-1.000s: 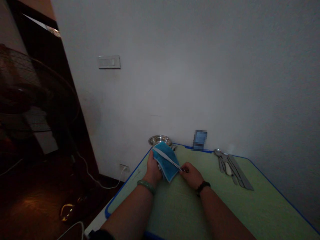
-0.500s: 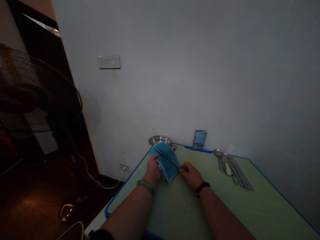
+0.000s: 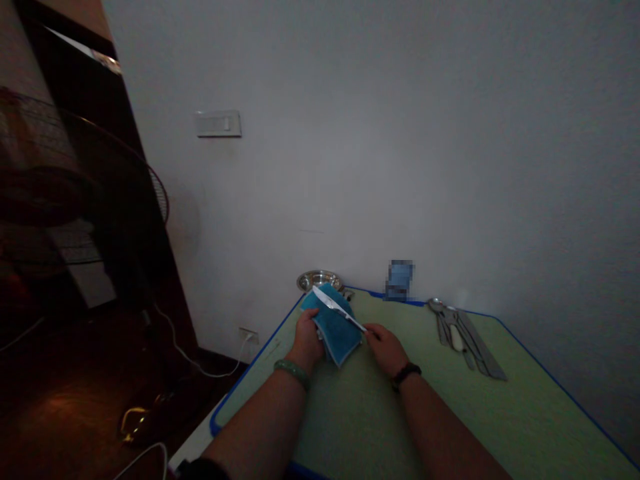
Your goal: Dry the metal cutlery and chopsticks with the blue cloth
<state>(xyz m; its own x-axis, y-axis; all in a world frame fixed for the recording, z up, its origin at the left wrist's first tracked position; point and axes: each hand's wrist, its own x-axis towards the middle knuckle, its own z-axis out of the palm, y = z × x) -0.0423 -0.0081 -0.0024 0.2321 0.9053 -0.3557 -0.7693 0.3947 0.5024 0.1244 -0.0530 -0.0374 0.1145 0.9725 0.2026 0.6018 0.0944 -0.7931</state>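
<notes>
My left hand [image 3: 306, 340] is closed on a folded blue cloth [image 3: 336, 328] at the far left part of a green table [image 3: 380, 413]. A metal knife [image 3: 336, 309] lies across the top of the cloth, its blade pointing up and left. My right hand [image 3: 385, 348] pinches the knife's handle end, just right of the cloth. Both forearms reach in from the bottom edge, a green bangle on the left wrist and a dark band on the right.
A row of metal cutlery [image 3: 465, 333] lies at the table's far right. A steel bowl [image 3: 320, 280] and a blurred blue object [image 3: 400, 279] stand by the white wall. A fan [image 3: 75, 200] and cables [image 3: 200, 360] occupy the dark floor on the left.
The knife has been turned on the cloth, its blade now lying flatter and brighter, tip a little nearer the bowl. Both hands stay in nearly the same place.
</notes>
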